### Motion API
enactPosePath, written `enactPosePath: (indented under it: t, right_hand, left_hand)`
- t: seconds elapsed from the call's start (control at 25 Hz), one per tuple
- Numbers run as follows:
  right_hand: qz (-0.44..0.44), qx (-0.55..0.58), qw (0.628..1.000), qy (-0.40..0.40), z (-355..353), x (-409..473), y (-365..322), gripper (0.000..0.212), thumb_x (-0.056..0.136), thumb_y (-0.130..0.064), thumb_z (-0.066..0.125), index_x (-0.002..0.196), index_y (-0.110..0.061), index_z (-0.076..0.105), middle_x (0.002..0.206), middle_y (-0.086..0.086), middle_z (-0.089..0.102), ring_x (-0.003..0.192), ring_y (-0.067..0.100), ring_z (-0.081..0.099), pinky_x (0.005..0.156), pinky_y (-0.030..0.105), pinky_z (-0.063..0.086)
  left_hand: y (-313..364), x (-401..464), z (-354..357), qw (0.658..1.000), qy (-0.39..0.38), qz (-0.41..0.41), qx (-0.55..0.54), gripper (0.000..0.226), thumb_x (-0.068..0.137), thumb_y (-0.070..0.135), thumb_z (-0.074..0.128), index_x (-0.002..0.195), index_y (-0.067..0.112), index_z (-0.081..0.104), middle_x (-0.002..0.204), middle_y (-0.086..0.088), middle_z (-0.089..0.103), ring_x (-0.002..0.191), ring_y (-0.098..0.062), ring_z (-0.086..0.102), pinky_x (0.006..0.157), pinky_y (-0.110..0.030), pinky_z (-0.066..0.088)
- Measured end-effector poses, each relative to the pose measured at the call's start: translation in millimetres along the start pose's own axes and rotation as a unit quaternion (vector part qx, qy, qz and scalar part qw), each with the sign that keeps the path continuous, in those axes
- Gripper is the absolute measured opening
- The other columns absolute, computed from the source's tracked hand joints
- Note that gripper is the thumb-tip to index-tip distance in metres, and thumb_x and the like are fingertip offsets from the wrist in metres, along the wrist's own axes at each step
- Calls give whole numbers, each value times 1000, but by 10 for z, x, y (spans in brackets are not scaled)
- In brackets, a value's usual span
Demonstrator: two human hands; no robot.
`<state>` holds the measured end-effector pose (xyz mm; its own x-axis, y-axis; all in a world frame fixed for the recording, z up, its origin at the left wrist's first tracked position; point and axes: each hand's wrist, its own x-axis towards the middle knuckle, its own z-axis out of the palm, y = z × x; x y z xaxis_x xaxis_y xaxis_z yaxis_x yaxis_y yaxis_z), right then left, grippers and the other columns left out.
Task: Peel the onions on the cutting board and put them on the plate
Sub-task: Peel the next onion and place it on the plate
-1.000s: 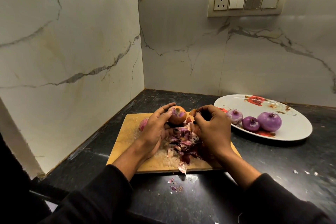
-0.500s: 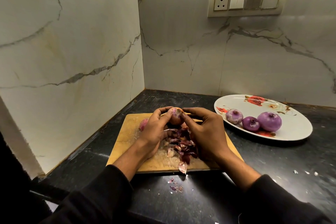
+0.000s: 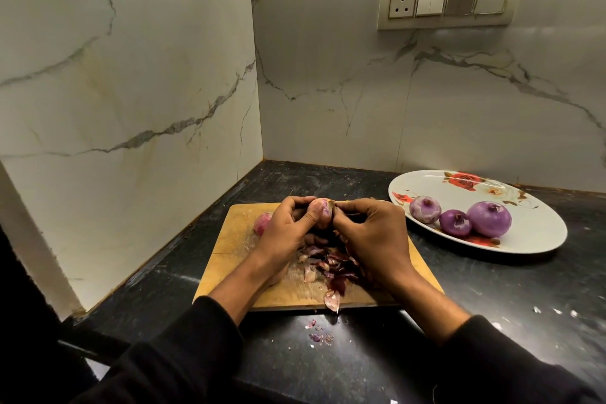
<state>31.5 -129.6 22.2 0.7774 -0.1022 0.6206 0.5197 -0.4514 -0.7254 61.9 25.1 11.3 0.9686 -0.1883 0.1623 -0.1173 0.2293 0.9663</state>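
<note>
Under your hands lies the black speckled stone surface [image 3: 475, 298], set into a corner of white veined marble walls [image 3: 131, 75]. The rectangular wooden cutting board [image 3: 229, 239] sits directly beneath both of your hands, and the oval white plate with red flower prints [image 3: 541, 226] rests well to the right of your right hand. Your left hand [image 3: 285, 233] curls its fingers and thumb around the partly peeled pinkish onion [image 3: 319, 211], held above the far half of the board. Your right hand [image 3: 370, 233] meets it from the right, its fingertips pinching at a flap of skin on that onion's top. On the plate lie three peeled purple onions: the largest [image 3: 489, 218] farthest from your right hand, a middle one [image 3: 425, 209] nearest it, a small dark one [image 3: 455, 223] between them. Another unpeeled pink onion [image 3: 262, 223] rests on the board just left of your left hand, half hidden by it. A heap of purple and pale onion skins [image 3: 328, 264] lies on the board below your palms, and a few skin scraps [image 3: 319, 334] lie on the surface nearer you.
</note>
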Motion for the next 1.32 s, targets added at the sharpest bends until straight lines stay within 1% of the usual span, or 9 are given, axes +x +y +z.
enactPosePath:
  t: [0.2,0.28,0.44,0.52,0.64,0.76,0.96,1.08,1.32]
  right_hand:
    - [-20,-52,998,17,8,-14,-7,14,83,-27,79,93,-18,80,80,-10,75,71,-4,67,60,7,49]
    - [-28,-83,996,27,16,-21,-4,12,83,-26,79,90,-17,80,77,-9,74,69,-3,66,58,6,46]
    - [-30,-95,994,50,24,-14,11,12,82,-22,78,92,-16,79,80,-7,75,69,-3,66,62,7,50]
    - [-12,-80,995,61,23,-3,30,12,82,-17,77,94,-16,79,81,-8,75,70,-4,67,63,7,50]
    - [11,-50,997,52,25,18,77,13,85,-18,74,97,-18,79,84,-11,75,77,-4,68,69,13,55]
    - [11,-7,1000,12,55,17,88,24,88,-26,74,111,-17,76,99,-10,75,91,-2,70,77,16,56]
    - [31,35,999,2,11,53,128,17,86,-16,77,102,-14,79,91,-6,77,82,1,71,76,30,61]
    - [12,15,1000,-4,-18,41,108,15,87,-14,75,102,-15,78,89,-7,76,80,2,71,73,28,60]
    - [-35,-23,999,20,1,19,109,14,89,-14,74,102,-15,78,90,-7,76,80,2,69,71,27,59]
  left_hand:
    - [-12,3,-7,1000,-5,3,7,39,92,21,66,127,6,55,119,-14,70,106,-24,72,81,-34,61]
    - [-14,3,-7,1000,-10,3,16,37,94,21,65,127,7,55,119,-14,70,106,-24,72,85,-36,61]
    - [11,3,0,1000,-21,-8,-15,34,96,19,61,127,6,55,109,-13,73,97,-24,73,76,-33,62]
    - [28,-2,2,999,-26,-14,-28,32,97,19,57,127,7,57,103,-11,75,95,-22,74,78,-33,61]
    - [26,15,4,998,-23,-21,-45,30,99,18,54,127,7,59,110,-15,73,102,-25,72,84,-36,61]
    - [11,37,-5,999,-8,-25,-46,29,102,20,52,126,5,60,118,-23,69,107,-30,69,84,-37,61]
    - [14,44,0,999,-4,-32,-37,26,102,21,51,122,9,63,120,-19,67,113,-30,67,87,-36,60]
    - [22,29,9,998,-9,-27,-47,25,102,21,50,119,8,63,116,-19,68,105,-25,69,80,-29,61]
    - [11,29,-15,996,-32,-25,-83,38,96,28,52,122,3,63,114,-19,72,104,-25,71,81,-30,60]
